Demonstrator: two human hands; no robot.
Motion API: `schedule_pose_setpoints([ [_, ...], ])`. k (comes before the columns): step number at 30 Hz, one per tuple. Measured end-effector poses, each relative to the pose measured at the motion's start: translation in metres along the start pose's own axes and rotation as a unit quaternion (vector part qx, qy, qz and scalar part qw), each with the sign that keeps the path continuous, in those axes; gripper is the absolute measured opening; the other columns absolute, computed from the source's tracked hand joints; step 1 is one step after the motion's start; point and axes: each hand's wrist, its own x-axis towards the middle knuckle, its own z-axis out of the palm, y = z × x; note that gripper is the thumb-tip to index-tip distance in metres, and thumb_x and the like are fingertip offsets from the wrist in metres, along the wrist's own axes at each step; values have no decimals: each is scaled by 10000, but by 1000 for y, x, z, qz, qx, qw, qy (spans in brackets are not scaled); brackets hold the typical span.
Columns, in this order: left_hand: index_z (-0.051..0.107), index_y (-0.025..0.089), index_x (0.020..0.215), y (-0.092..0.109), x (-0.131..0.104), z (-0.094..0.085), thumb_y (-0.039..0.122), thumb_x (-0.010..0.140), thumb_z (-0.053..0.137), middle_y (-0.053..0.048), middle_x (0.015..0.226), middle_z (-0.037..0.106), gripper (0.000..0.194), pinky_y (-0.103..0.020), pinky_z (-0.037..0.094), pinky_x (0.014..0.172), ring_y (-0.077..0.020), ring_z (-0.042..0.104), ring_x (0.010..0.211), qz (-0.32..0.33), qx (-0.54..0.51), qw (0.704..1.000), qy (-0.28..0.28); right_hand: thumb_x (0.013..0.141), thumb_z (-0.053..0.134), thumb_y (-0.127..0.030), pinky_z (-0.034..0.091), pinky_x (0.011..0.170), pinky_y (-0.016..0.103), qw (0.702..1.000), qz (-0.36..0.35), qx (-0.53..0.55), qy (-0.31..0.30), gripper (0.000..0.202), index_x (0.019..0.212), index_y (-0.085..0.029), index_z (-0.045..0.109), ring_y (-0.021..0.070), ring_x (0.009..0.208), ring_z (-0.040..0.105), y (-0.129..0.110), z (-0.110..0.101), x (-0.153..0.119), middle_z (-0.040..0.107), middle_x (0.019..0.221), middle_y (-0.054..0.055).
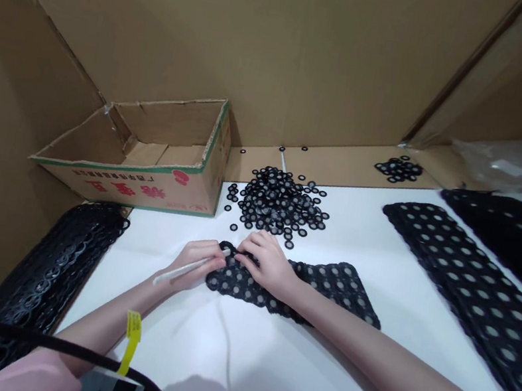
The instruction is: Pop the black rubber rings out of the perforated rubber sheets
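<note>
At the frame's centre, the left hand [199, 262] is closed around a white stick [182, 270] over the left end of the black dotted strip [343, 287]. The right hand [265, 262], half curled, presses that strip. Just beyond lie heaped black rings [276, 198]; upper left sits an open carton [164, 172].

One mat [346, 288] lies on the table [155, 338], before a ring pile [275, 201]. A box [156, 187] stands left of the pile, netting [45, 272] before it. Other mats [472, 287] lie right, a bag [514, 163] behind them.
</note>
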Motion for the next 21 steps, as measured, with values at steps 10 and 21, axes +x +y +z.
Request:
schedule_pose_setpoints([
  [10,517,142,651,-2,-1,-7,256,902,429,20,573,496,290,-180,301,511,-71,408,511,-47,-30,987,-151,914,536,-248,352,780,335,999,-12,-35,-18,125,848,-175,612,205,869,471,-1,2,0,604,862,59],
  [21,490,151,847,-6,-8,-5,591,788,580,20,675,463,453,-194,293,519,-86,370,568,-124,-244,956,-110,917,530,-244,358,783,331,999,-1,-36,-26,119,857,-177,607,206,873,481,0,1,1,604,866,58],
])
